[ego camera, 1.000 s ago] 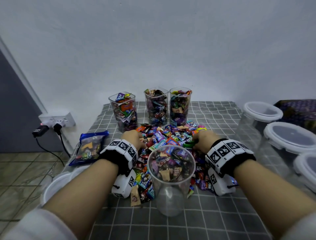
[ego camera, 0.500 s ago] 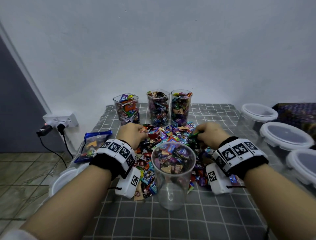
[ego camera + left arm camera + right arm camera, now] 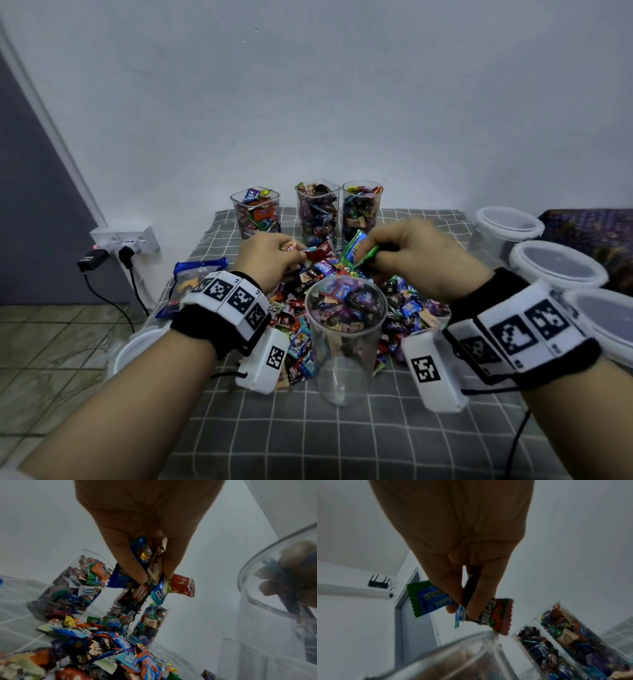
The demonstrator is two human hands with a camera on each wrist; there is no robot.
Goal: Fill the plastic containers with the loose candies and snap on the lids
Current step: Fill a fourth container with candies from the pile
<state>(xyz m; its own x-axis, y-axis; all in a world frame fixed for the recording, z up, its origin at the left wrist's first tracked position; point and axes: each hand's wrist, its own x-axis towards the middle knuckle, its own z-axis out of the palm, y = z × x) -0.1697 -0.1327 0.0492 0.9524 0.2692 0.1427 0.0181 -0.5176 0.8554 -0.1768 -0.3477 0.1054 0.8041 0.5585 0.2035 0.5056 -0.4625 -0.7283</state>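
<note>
A clear round container [image 3: 346,339] stands empty near the table's front, and the heap of loose wrapped candies [image 3: 404,305] lies behind it. My left hand [image 3: 270,257] is raised over the heap's far left and pinches a bunch of candies [image 3: 154,582]. My right hand [image 3: 407,253] is raised at the far right and pinches several candies, a green-blue one [image 3: 428,599] and a red one [image 3: 498,616] among them. The container's rim [image 3: 447,649] shows just below the right hand. Three filled, lidless containers [image 3: 317,212] stand at the back.
Lidded white-rimmed tubs [image 3: 555,263] sit to the right of the table. A blue candy bag [image 3: 191,277] lies at the left edge, with a white lid [image 3: 133,346] below it. A power strip [image 3: 126,240] with cables hangs on the left wall. The checked tablecloth [image 3: 308,438] covers the front.
Both hands have lifted off the candy heap, each with a bunch of candies, and have drawn closer together above the far side of the front container.
</note>
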